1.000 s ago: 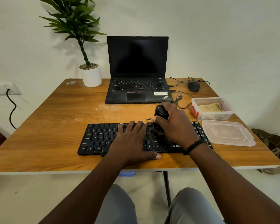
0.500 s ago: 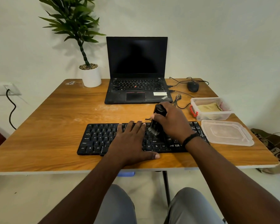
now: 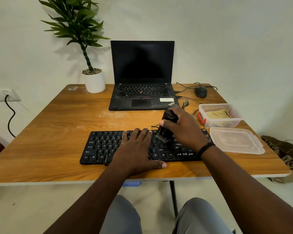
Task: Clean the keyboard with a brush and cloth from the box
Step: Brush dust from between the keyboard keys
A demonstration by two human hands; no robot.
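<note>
Now right hand (image 3: 184, 129) grips brush (image 3: 164, 132) on keyboard (image 3: 105, 146); left hand (image 3: 137, 152) lies flat there.

I count one black flat keyboard (image 3: 118, 146), one black brush (image 3: 166, 127), one clear plastic box (image 3: 220, 123) with one yellowish folded cloth (image 3: 218, 114) in it, and one clear plastic lid (image 3: 235, 141). I also count one black open laptop (image 3: 142, 76), one black mouse (image 3: 201, 92), one green plant in a white pot (image 3: 95, 81), two hands, and one wooden bench (image 3: 49, 132).
</note>
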